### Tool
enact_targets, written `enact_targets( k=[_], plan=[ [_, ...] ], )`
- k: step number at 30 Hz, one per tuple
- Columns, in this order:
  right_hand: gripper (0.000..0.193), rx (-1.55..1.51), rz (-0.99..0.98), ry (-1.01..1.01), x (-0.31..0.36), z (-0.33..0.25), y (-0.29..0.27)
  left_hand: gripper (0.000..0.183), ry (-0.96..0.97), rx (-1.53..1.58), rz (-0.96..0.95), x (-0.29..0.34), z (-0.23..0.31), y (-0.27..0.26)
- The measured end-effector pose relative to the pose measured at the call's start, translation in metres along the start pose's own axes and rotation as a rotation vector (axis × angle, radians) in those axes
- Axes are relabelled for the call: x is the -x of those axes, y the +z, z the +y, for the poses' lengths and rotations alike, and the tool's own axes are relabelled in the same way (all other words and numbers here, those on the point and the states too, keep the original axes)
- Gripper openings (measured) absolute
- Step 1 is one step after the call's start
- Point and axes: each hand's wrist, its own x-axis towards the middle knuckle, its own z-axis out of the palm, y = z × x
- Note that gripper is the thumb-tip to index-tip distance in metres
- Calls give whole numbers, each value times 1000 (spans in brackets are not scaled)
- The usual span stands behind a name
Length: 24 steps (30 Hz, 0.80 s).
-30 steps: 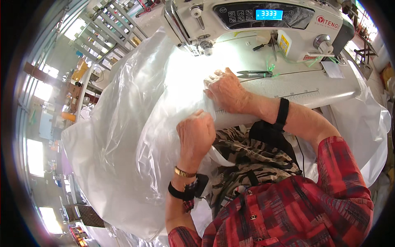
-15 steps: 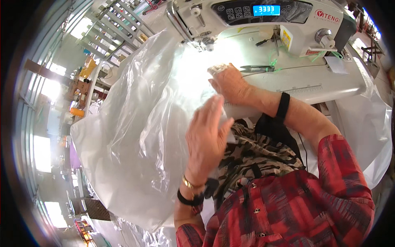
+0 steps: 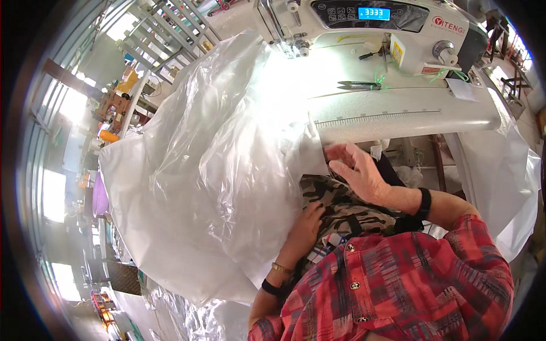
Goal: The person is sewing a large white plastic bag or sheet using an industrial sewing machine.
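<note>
A large translucent white plastic sheet [image 3: 187, 187] spreads from the sewing machine [image 3: 364, 34] down over my left side, its far end lost in the lamp's glare. My left hand [image 3: 307, 224] lies low by the sheet's right edge, fingers stretched over the camouflage cloth [image 3: 352, 207] on my lap. Just off the table's front edge hovers my right hand [image 3: 364, 176], palm turned left, its fingers loosely bent and thumb apart, with nothing seen in it. A pale flap of the sheet [image 3: 313, 153] hangs close to its fingertips.
On the machine table [image 3: 398, 113], marked with a ruler scale, lie dark thread snips [image 3: 359, 86] and a small screwdriver [image 3: 372, 55]. Loose green thread [image 3: 381, 77] trails near them. Another plastic sheet [image 3: 500, 187] hangs at the right. A grey metal rack [image 3: 165, 40] stands far left.
My right hand has come off the table toward me. My left hand has dropped from above the sheet to my lap. The view has shifted slightly.
</note>
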Motion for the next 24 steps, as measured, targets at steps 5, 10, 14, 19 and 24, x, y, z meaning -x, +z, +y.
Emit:
enact_targets(
  k=[5,10,14,19,24],
  plan=[
    [51,-38,97,20,-18,45,29,34,-232,103,434,12,-33,27],
    [37,-157,-347,338,-33,37,24,34,-385,155,835,55,-15,-42],
    [36,-739,-458,310,-1,-11,39,34,-424,-79,1059,76,-45,-151],
    [36,-616,-457,423,-2,10,45,35,-635,-257,707,67,-136,-234],
    [33,-423,-476,399,0,16,46,35,-638,-310,441,82,-120,-202]
  ],
)
